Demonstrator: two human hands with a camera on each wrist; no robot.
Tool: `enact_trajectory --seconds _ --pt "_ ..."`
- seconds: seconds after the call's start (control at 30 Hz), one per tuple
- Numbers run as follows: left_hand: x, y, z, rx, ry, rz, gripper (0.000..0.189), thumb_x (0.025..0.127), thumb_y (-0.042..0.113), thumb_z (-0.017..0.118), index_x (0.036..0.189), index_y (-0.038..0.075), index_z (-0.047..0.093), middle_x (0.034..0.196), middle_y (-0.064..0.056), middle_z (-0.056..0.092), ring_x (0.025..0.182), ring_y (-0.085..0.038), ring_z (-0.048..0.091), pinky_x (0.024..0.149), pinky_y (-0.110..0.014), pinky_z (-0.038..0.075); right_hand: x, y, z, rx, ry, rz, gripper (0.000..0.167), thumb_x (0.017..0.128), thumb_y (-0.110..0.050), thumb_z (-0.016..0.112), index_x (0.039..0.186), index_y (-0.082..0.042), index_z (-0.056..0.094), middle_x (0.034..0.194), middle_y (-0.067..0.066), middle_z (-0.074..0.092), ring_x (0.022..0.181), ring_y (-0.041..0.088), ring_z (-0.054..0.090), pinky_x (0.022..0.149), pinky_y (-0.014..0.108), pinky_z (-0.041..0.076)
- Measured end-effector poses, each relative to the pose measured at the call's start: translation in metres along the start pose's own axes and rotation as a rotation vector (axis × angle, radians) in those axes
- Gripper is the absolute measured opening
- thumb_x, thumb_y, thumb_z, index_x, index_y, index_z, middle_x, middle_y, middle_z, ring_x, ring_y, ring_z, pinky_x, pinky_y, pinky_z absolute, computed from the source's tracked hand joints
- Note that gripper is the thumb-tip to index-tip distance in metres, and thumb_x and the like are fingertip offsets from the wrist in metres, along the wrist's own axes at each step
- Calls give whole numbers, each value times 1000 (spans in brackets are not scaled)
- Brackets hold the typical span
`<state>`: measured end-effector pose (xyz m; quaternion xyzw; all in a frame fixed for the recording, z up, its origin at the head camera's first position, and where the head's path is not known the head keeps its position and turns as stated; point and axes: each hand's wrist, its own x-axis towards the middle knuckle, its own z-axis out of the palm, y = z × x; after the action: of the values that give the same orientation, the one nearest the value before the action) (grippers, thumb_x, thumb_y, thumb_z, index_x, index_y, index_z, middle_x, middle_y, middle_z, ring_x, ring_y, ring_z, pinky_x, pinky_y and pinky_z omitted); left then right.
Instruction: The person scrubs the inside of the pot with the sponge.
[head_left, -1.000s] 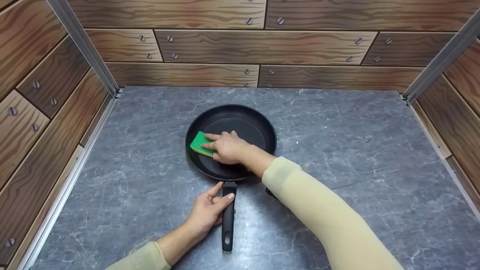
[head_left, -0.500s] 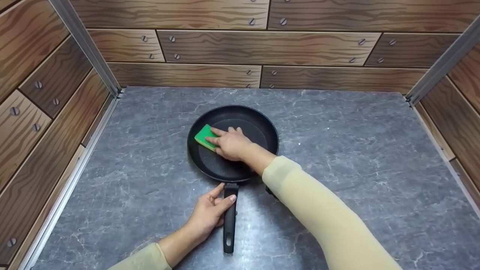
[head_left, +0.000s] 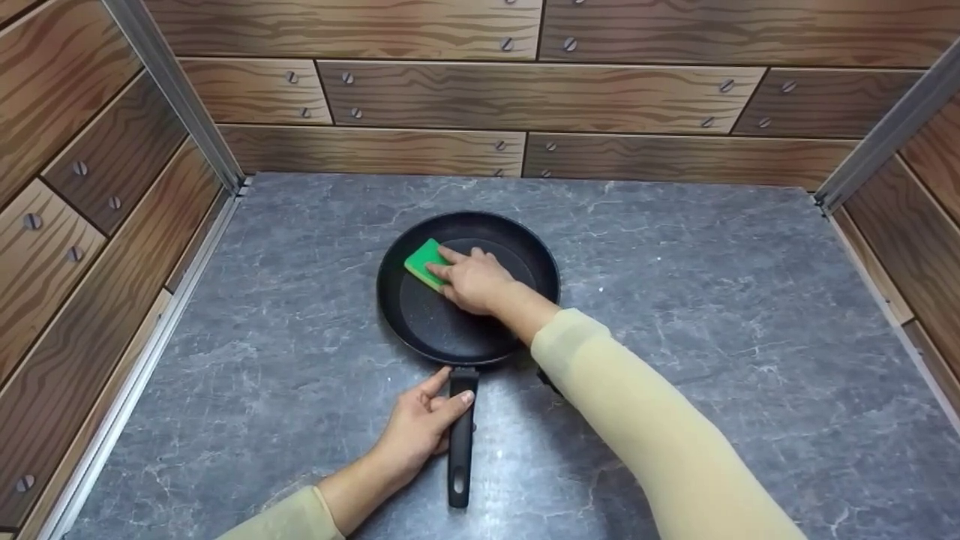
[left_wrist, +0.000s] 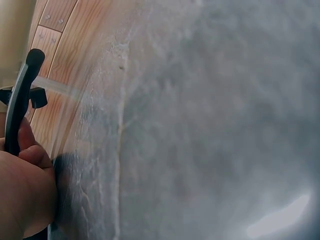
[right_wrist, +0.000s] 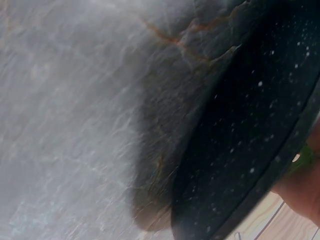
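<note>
A black frying pan point(head_left: 442, 337) sits on the grey table, its handle point(head_left: 460, 465) toward the person. My left hand point(head_left: 416, 427) grips that handle near the pan, thumb on top and fingers reaching beneath. The left wrist view has the black handle point(left_wrist: 22, 95) rising above the left hand point(left_wrist: 27, 192). Inside the pan, my right hand point(head_left: 476, 281) holds a green and yellow sponge point(head_left: 425, 259), with fingers spread over its green face and thumb at its near edge. The right wrist view is mostly filled by the pan's speckled outer side point(right_wrist: 250, 115); little of the sponge point(right_wrist: 302, 159) shows.
A marbled grey tabletop point(head_left: 712, 337) surrounds the pan. Wood-patterned panels point(head_left: 525, 94) stand along the back and both sides, with metal corner posts point(head_left: 172, 97) at left and right. A few small white specks lie on the table right of the pan.
The right hand and sponge have moved up and to the right across the pan, away from its left wall. The left hand keeps its grip on the handle.
</note>
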<state>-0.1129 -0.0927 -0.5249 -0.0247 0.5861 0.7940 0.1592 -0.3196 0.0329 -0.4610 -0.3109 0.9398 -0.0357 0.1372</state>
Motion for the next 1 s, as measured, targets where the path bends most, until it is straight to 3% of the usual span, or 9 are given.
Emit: enact_trajectory --seconds 0.37,0.5,0.6,0.77,1.0 --pt "-1 -2 1 -5 7 -5 83 102 11 71 164 -10 20 70 0 67 41 -3 38 40 -18 29 -4 19 1 6 26 57 55 113 -39 49 167 -32 36 176 4 21 140 48 42 119 61 34" --pt "-1 -2 1 -14 6 -15 83 103 11 71 164 -9 19 75 -4 72 48 -4 54 43 -18 43 -5 21 0 -6 30 87 55 113 -38 48 167 -31 36 175 5 22 141 48 42 119 61 34" --pt "0 -1 1 -7 10 -24 83 103 11 71 165 -8 19 77 -5 73 53 -5 59 45 -19 46 -7 23 -1 -23 35 109 55 113 -37 47 167 -30 37 175 6 23 144 50 40 120 63 33" --pt "0 -1 1 8 14 -20 83 103 12 71 165 -7 20 70 -1 68 44 -3 44 40 -18 34 -11 27 -2 -37 43 142 56 112 -36 48 167 -28 36 174 8 24 147 53 36 121 64 31" --pt "-1 -1 1 7 19 -10 83 103 12 71 164 -9 20 67 1 65 40 -3 36 39 -18 29 -19 33 -1 -41 45 171 57 112 -36 49 167 -27 37 174 10 24 146 53 35 121 64 29"
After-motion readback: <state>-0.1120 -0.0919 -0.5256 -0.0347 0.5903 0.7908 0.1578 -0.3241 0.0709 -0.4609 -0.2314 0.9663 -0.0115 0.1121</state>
